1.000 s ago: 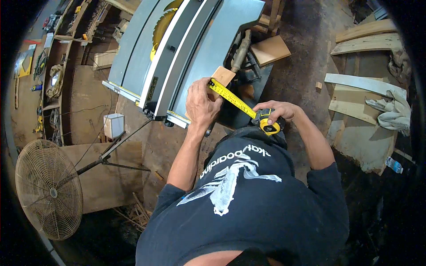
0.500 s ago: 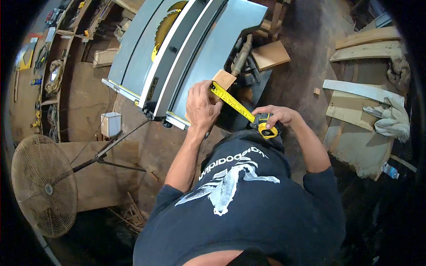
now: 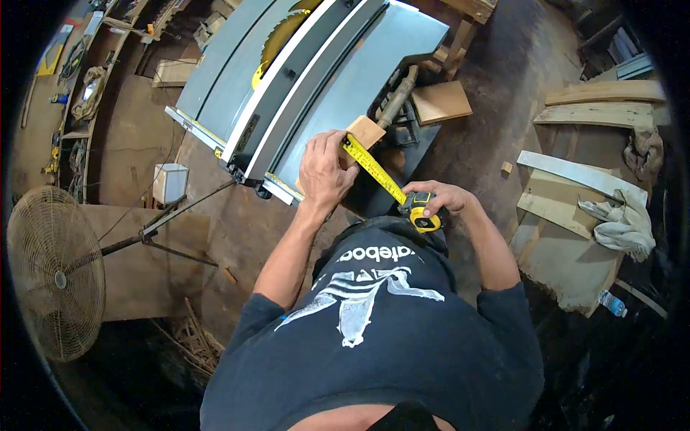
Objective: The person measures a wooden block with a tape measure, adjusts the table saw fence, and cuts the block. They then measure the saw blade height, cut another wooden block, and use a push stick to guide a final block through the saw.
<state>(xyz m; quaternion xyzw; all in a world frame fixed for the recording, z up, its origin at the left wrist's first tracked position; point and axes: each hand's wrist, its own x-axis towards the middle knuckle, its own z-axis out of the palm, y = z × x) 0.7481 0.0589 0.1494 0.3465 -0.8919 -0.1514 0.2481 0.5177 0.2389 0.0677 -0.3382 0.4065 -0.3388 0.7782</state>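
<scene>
My left hand (image 3: 327, 171) is closed on a small wooden block (image 3: 366, 131) at the near edge of the table saw (image 3: 359, 79). Most of the block is hidden behind the fingers. Across the block's near end lies the yellow blade of a tape measure (image 3: 422, 214), its tip beside my left fingers. My right hand (image 3: 447, 197) grips the black-and-yellow case, with the thumb on top, close to my waist. Between the two hands the blade runs straight, slanting down to the right.
The round saw blade (image 3: 280, 43) stands exposed beyond the rip fence (image 3: 287, 93). A wooden board (image 3: 442, 102) lies right of the saw. A large fan (image 3: 57, 273) stands at left, its leg reaching toward the saw. Planks (image 3: 600, 113) and a cloth (image 3: 622, 223) lie at right.
The view has shifted slightly, and the surroundings sit a little differently in it. My right hand and the tape case are slightly nearer my left hand; both grips are kept.
</scene>
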